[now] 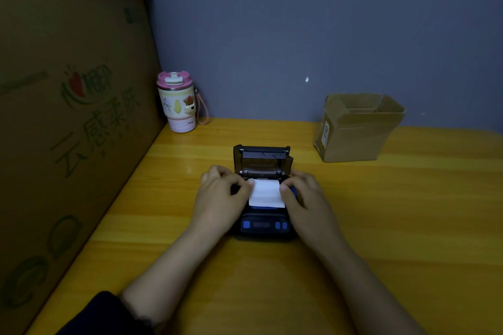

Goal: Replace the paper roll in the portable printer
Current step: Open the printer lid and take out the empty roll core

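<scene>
A small black portable printer (262,224) with blue buttons lies on the yellow table (381,212), its lid (262,156) swung up and open at the far side. A white strip of paper (264,193) lies over the open paper bay, drawn toward me. My left hand (223,193) pinches the paper's left edge with thumb and forefinger. On the other side, my right hand (304,196) holds the right edge with its thumb on the paper. The roll itself is hidden under the paper and my fingers.
A pink-lidded cartoon tumbler (178,102) with a strap stands at the back left by the wall. An open brown cardboard box (356,128) sits at the back right. A large printed carton (68,117) walls off the table's left side.
</scene>
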